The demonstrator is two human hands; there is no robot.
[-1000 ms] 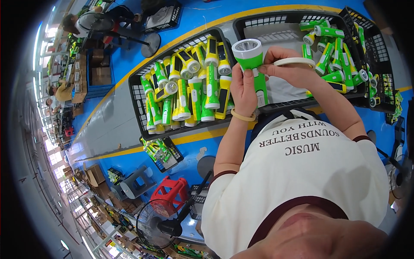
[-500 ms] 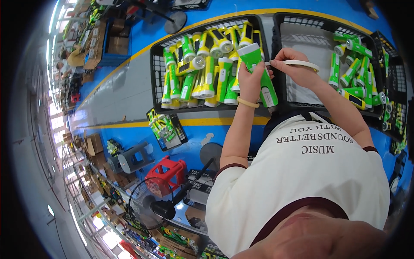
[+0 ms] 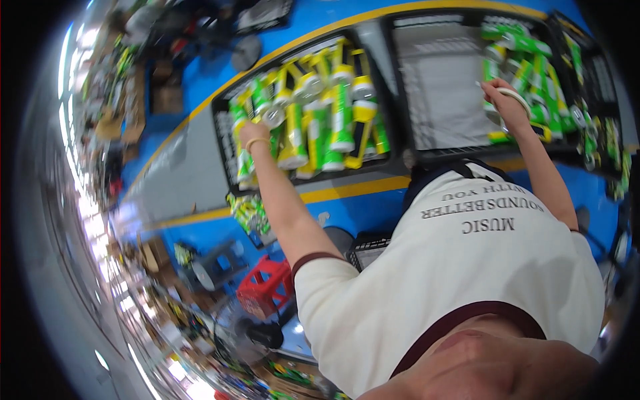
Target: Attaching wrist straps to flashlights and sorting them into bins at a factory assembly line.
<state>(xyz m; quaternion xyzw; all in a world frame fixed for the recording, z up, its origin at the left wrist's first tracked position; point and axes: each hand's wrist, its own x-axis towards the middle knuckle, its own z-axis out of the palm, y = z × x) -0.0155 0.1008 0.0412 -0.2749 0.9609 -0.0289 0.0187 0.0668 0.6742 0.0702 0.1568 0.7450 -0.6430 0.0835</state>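
Observation:
My left hand reaches into the left side of a black crate filled with green and yellow flashlights. It touches or hovers just over the flashlights there; motion blur hides its fingers, so a grip cannot be made out. My right hand is over the right-hand black crate, beside a heap of green flashlights. Its fingers are pinched, with a small white tip sticking out of them. Around this hand sits a white ring, of a kind I cannot tell.
Grey sheeting lines the right crate. Another crate with flashlights stands at the far right. Toward me on the left are a small crate of flashlights, a red stool, a grey stool and a fan.
My left hand has moved left into the left crate; the green flashlight it held earlier is no longer in front of me. My right hand has moved right, over the right crate.

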